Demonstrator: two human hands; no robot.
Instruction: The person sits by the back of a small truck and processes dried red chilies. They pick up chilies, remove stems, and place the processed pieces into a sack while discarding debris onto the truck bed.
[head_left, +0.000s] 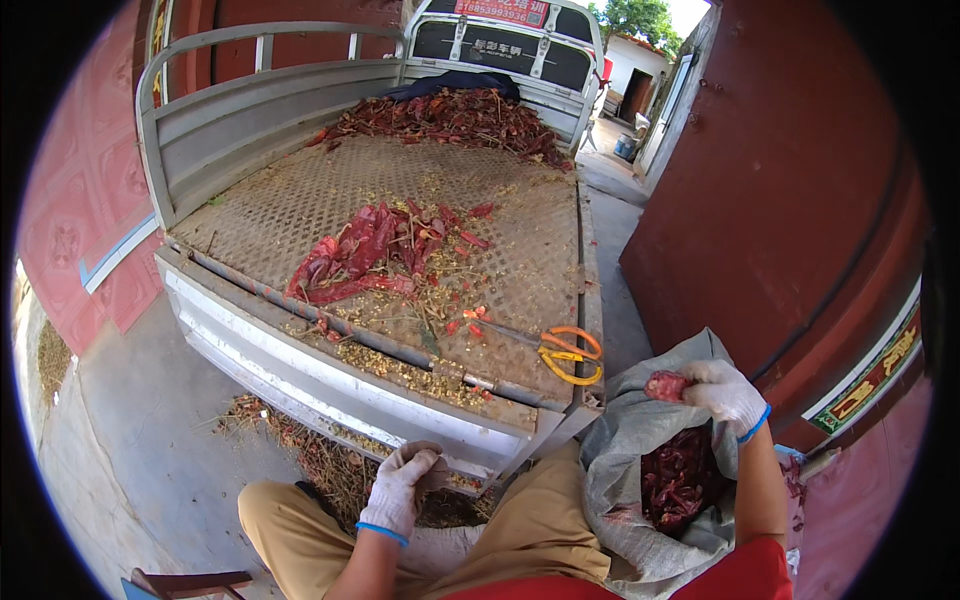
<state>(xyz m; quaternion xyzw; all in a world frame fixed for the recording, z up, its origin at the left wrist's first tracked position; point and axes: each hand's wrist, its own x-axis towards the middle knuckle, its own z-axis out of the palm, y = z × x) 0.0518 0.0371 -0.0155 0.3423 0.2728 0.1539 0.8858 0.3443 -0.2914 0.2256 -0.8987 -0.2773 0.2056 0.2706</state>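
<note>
My right hand (724, 397), in a white knit glove with a blue cuff, grips a dried red chili pepper (666, 386) over the mouth of a grey woven sack (622, 457). Inside that sack lie many dark red chilies (675, 480). My left hand (405, 484), gloved alike, is just in front of the lowered tailgate of a truck bed (360, 405); its fingers are curled and nothing shows in them. On the bed rest a small heap of dried red chilies (375, 247) and, at the near right corner, open scissors (551, 349) with orange and yellow handles.
A larger chili pile (457, 116) lies at the bed's far end, beside dark cloth (457, 82). Yellow seeds and stems litter the bed and its near edge. Stem debris (330, 465) covers the ground below. A dark red metal door (772, 187) stands to the right.
</note>
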